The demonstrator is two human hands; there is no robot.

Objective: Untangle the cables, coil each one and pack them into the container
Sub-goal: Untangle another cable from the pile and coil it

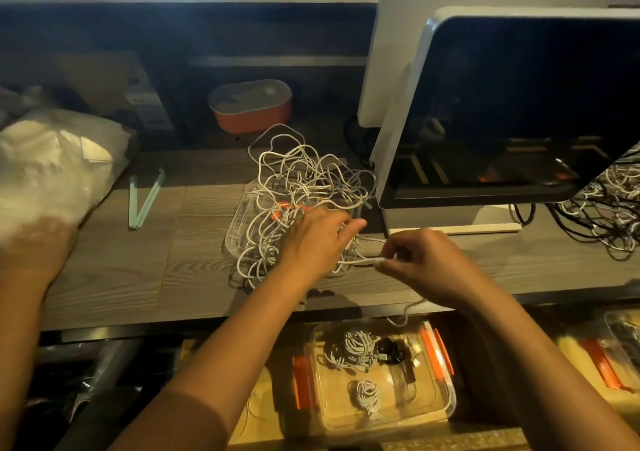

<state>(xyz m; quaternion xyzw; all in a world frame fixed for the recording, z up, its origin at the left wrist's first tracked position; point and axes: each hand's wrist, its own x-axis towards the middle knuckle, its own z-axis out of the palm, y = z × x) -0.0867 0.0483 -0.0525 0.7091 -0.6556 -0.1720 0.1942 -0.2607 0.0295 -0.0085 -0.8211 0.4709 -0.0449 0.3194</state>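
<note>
A tangle of white cables (298, 187) lies heaped on a clear lid with an orange clip (239, 222) in the middle of the wooden desk. My left hand (315, 239) reaches into the near right side of the tangle, fingers curled among the strands. My right hand (415, 260) pinches the white plug end of one cable (377, 260) just right of the heap. That cable trails off the desk edge. Below the desk stands a clear container with orange clips (446, 402), holding coiled white cables (349, 348), a smaller white coil (367, 391) and a black coil (388, 350).
A monitor (512, 111) stands at the right. Another tangle of black and white cables (602, 215) lies beyond it. An orange box with a grey lid (252, 107) sits behind the heap. A white plastic bag (52, 166) and another person's hand (34, 246) are at the left.
</note>
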